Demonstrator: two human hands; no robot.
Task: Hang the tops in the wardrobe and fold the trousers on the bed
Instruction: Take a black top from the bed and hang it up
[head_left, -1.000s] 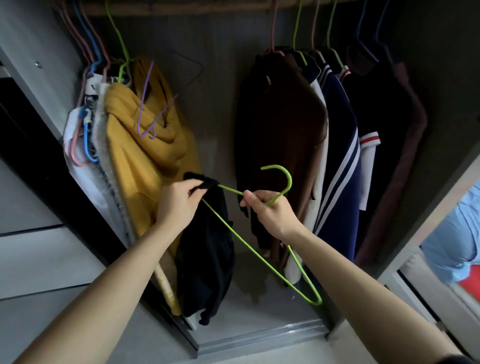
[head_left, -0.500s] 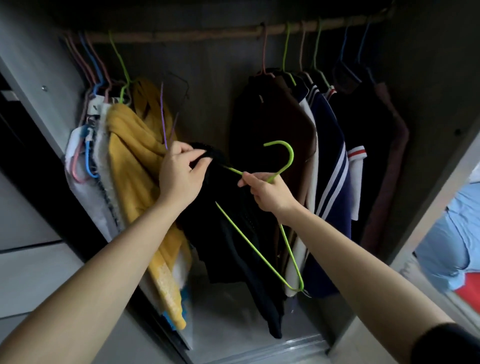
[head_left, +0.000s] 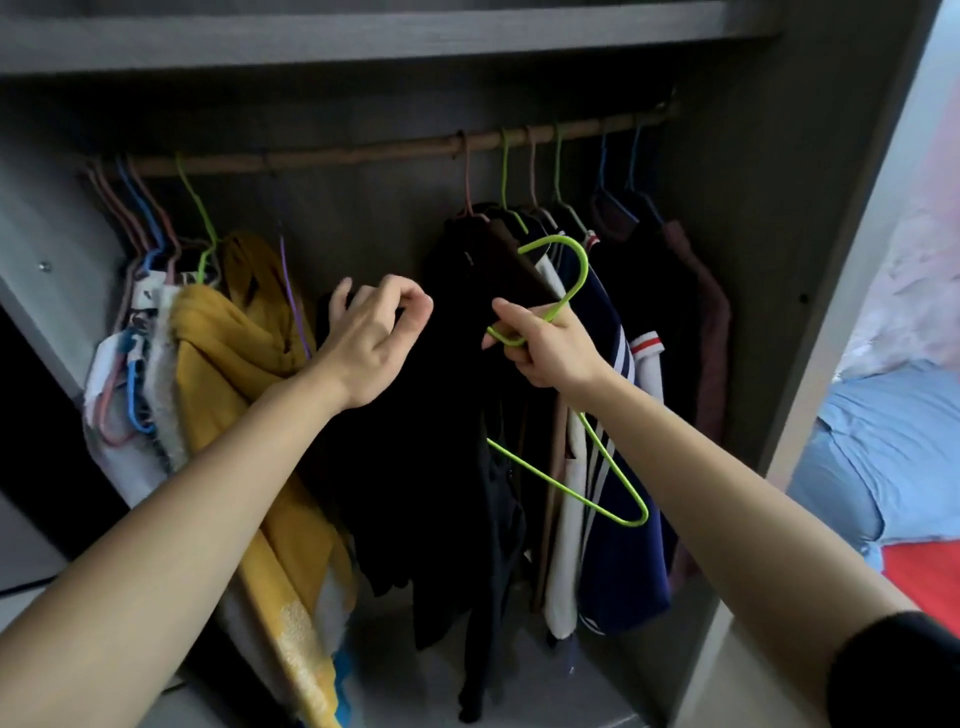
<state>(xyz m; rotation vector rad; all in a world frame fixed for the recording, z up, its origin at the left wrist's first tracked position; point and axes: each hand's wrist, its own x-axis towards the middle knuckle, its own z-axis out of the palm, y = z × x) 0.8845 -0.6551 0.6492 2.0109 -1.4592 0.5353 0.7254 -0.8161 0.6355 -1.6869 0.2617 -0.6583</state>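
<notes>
A black top (head_left: 415, 493) hangs in front of me inside the wardrobe, draped over one arm of a green wire hanger (head_left: 582, 270). My right hand (head_left: 545, 348) grips that hanger at its neck, below the hook. The hook points up, well below the wooden rail (head_left: 363, 153). My left hand (head_left: 374, 338) pinches the top's upper edge with curled fingers, to the left of the hanger. The hanger's lower right corner (head_left: 634, 514) sticks out bare past the fabric.
On the rail's left end hang a mustard-yellow garment (head_left: 234, 353) and several empty hangers (head_left: 150, 218). To the right hang dark tops and a navy striped one (head_left: 618, 415). The wardrobe's right wall (head_left: 779, 260) stands close by. A bed with blue cloth (head_left: 883, 452) lies beyond it.
Both hands have lifted the hanger and black top higher toward the rail. The top now covers more of the hanger and hangs down longer. My view has tilted upward.
</notes>
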